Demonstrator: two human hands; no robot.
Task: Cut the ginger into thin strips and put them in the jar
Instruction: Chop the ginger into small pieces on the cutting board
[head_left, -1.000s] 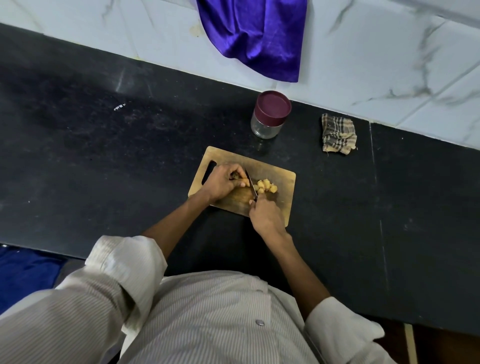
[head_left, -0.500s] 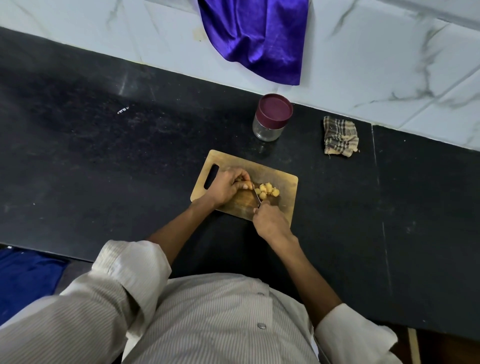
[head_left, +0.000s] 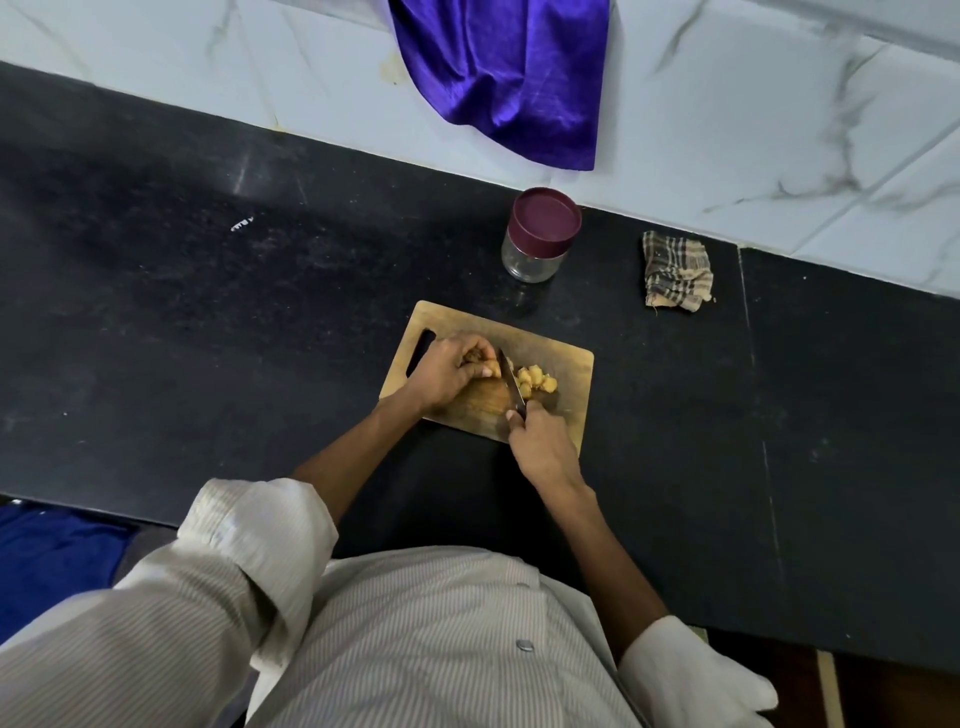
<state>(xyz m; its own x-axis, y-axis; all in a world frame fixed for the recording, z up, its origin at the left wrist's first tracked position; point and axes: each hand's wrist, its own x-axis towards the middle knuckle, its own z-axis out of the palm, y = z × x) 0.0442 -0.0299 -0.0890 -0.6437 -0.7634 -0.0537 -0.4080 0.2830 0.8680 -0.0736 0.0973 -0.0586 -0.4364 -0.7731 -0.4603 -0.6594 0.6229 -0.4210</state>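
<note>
- Your left hand (head_left: 451, 375) curls over the uncut ginger (head_left: 475, 357) and pins it to the cutting board (head_left: 569, 366), fingertips tucked just left of the blade.
- Your right hand (head_left: 540, 441) is wrapped round the handle of the knife (head_left: 511, 382); the blade runs away from you across the board, its tip pointing toward the wall.
- The relation that matters: the blade lies between the held ginger on its left and the cut pieces (head_left: 535, 382) on its right, touching or nearly touching your left fingertips. I cannot tell whether the edge is already in the ginger.
- The cut pieces look like small chunks more than thin strips, so I judge the cutting step is only partly done.
- The jar (head_left: 537, 236) stands on the worktop (head_left: 208, 312) beyond the far edge of the board, well apart from the ginger, with its maroon lid on. Nothing shows inside the glass.
- Your right hand is the nearer one to the jar, but it is busy with the knife; the lid must come off before anything goes in.
- A checked cloth (head_left: 675, 270) lies to the right of the jar.
</note>
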